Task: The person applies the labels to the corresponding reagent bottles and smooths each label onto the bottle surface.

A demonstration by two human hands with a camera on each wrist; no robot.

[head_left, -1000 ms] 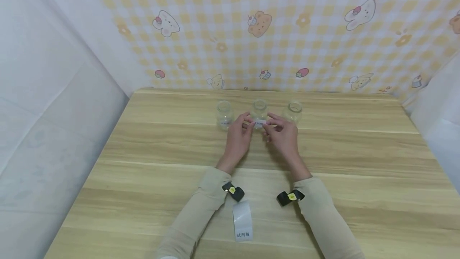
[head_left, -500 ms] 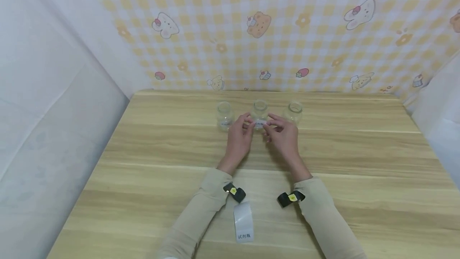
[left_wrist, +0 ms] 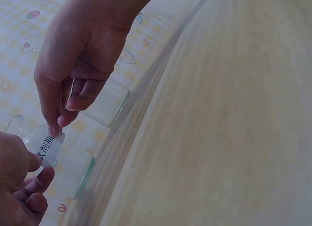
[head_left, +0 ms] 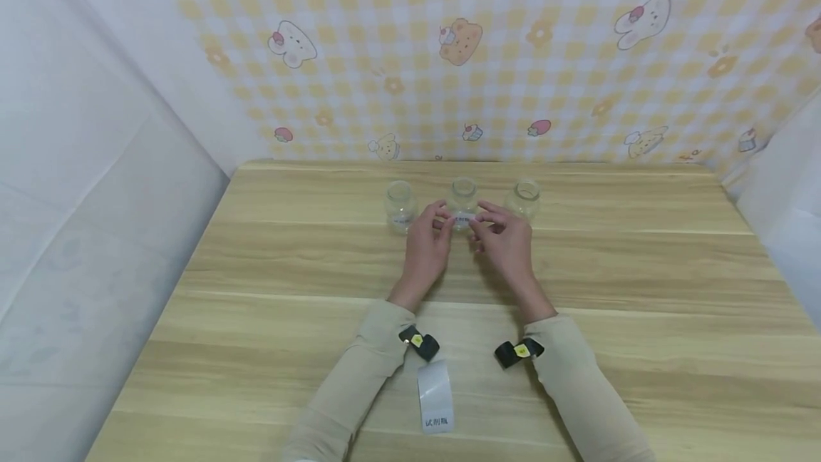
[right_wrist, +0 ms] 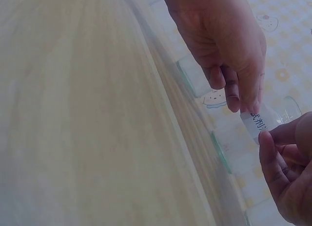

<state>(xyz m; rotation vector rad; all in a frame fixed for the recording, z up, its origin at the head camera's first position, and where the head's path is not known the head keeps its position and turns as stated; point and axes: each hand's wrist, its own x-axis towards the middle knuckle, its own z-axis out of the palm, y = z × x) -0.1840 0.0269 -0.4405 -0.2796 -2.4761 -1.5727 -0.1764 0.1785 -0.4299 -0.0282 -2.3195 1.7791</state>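
Observation:
In the head view, my left hand (head_left: 427, 244) and right hand (head_left: 507, 241) meet at the middle glass jar (head_left: 463, 194). Between their fingertips is a small white label (head_left: 462, 219) with dark characters, lying at the jar's front. The left fingers and thumb pinch one end, the right ones the other. Both wrist views show the thumbs on the label (left_wrist: 50, 149). Whether its middle touches the glass cannot be told. A left jar (head_left: 400, 205) carries a similar label low on its front; the right jar (head_left: 524, 198) is partly hidden behind my right hand.
A white backing strip (head_left: 435, 394) with one printed label at its near end lies on the wooden table (head_left: 269, 348), between my forearms. Behind the jars, a yellow checked cloth (head_left: 410, 91) hangs along the table's far edge. White sheets (head_left: 115, 248) flank both sides.

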